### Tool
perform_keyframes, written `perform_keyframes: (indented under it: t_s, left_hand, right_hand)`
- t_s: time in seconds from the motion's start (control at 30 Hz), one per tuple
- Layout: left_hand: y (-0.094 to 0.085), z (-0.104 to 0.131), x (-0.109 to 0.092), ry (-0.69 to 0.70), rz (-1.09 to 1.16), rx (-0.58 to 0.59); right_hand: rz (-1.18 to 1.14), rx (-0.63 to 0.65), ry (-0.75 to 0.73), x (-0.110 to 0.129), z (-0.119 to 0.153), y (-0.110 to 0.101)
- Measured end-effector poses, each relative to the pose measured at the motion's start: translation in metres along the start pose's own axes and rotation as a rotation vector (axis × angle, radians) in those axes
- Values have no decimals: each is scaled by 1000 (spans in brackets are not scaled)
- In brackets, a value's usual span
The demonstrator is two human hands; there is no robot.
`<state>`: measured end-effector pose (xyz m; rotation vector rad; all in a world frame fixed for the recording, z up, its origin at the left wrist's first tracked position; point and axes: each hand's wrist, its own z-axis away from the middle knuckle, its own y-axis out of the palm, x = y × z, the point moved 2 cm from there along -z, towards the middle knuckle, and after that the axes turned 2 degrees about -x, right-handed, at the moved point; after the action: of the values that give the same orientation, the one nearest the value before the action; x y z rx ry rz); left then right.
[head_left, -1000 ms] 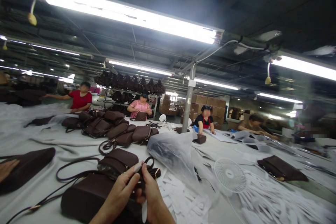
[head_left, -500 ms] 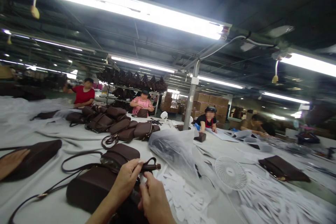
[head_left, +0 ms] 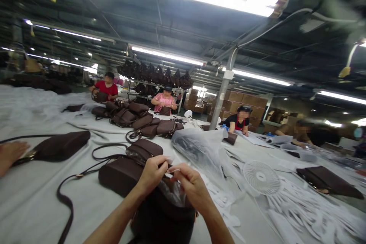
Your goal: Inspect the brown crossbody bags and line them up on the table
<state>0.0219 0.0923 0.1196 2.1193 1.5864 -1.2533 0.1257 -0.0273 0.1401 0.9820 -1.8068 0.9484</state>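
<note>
My left hand is closed in a pinch at what looks like a short piece of dark strap, mostly hidden by the fingers. Close beside it, my right hand pinches a thin white strip. Under both hands an open dark brown handbag stands near the table edge, clear plastic showing in its mouth. Just left of it, another brown handbag lies with its long strap trailing over the table.
A co-worker's hand touches a brown bag at left. Brown bags are piled farther back. Clear plastic sheeting, a white fan and white paper strips lie rightward. A metal post rises beyond; several people work around the table.
The view has shifted, so the scene sits farther right. My hands have drawn together above the handbag's mouth, now visible; the strap with a metal end no longer sticks out. The co-worker's hand has slid off the bag's middle.
</note>
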Motion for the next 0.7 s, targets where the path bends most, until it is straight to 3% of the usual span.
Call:
perform_keyframes:
  t_s: [0.2,0.37,0.57,0.7]
  left_hand:
    - [3,5,-4,-37,26,-71]
    - [6,10,0,-33,-22,-92]
    - [8,12,3,16,-22,-74]
    - [6,14,1,122,-83,-33]
  right_hand:
    - [-261,-105,185,-6,-13,4]
    - [-246,-116,261,-15,-19,15]
    - [-274,-130,243,-22,-21,16]
    - [-300,-150,211,-24,-21,17]
